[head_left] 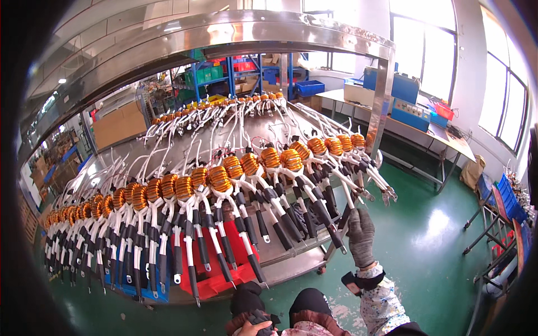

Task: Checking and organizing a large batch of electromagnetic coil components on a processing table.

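My right hand [361, 238], in a grey knit glove, reaches up at the right end of the metal rack. Its fingers are closed at the lower end of a white cable lead [348, 194], whose tip they hide. The lead hangs from one of several copper-wound ring coils [291, 160] lined along the rack's front edge. White leads with black sleeves and metal lugs hang below these coils. At the bottom edge my left hand [247, 329] is partly in view, bare fingers curled against dark grey cloth; what it holds is unclear.
The metal rack [235, 28] has a top rail and a right post. Another row of coils [224, 103] lies farther back. Red [210, 283] and blue [147, 287] bins sit under the hanging leads. A bench [448, 140] with blue equipment stands right; blue crates [511, 196] lie farther right.
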{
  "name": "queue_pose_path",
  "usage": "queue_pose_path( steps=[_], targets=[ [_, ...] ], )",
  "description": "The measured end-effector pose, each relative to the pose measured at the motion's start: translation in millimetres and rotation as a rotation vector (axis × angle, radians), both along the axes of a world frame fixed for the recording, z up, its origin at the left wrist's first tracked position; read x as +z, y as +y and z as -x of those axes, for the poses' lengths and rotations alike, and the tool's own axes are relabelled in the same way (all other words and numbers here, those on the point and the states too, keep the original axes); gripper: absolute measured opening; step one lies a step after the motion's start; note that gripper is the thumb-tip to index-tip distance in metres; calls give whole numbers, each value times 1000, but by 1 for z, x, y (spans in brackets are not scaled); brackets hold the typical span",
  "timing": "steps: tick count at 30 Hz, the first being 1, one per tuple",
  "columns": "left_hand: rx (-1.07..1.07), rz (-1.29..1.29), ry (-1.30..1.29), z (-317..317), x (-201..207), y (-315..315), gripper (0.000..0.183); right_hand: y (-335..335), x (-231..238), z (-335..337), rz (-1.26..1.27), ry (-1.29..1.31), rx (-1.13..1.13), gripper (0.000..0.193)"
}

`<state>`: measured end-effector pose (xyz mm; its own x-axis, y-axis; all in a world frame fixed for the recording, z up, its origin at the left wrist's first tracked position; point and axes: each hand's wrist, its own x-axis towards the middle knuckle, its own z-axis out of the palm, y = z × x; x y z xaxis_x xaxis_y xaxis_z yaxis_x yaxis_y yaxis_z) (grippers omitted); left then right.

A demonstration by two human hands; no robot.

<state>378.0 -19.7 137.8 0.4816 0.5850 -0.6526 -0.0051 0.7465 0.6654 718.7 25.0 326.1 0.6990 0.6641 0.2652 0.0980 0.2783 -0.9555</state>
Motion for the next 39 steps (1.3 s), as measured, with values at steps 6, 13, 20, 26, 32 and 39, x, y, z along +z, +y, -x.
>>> queue_pose_path(
  steps=[6, 13, 20, 26, 32, 39],
  targets=[
    [18, -174, 82, -7, 27, -9, 32, 7, 3, -14, 67, 95, 116, 31],
    [-98, 79, 11, 4, 7, -3, 34, 1, 7, 0, 45, -322, -104, 27],
    [-54, -133, -21, -5, 28, -7, 35, 6, 11, -11, 86, -288, -120, 16],
    [-91, 449, -280, 1, 29, -3, 26, -23, 1, 26, 81, -670, -295, 24],
    [-137, 131, -119, 4, 55, -5, 21, -29, 6, 12, 10, 353, 276, 22],
    [37, -25, -63, -7, 35, -5, 19, -22, 15, 18, -31, -137, 26, 23]
  ],
)
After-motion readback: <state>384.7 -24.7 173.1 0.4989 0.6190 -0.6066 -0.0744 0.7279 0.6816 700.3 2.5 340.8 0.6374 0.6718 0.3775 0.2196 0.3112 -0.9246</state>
